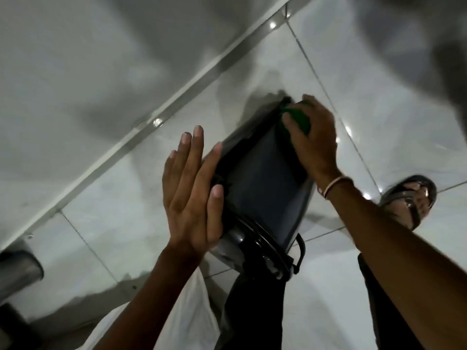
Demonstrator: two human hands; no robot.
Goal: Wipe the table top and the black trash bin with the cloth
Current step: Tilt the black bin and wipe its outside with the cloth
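The black trash bin (262, 183) lies tilted over the white tiled floor, its rim and handle nearest me and its base pointing away. My left hand (192, 188) presses flat against the bin's left side, fingers straight and together. At the bin's far end my right hand (313, 137) is closed on a green cloth (299, 120), holding it against the bin's base edge. Most of the cloth is hidden under my fingers. No table top is in sight.
A white wall with a skirting strip (141, 132) runs diagonally across the upper left. My sandalled foot (414, 198) stands on the tiles (379, 97) at the right. A dark object (17, 269) sits at the left edge. My dark trouser legs fill the bottom.
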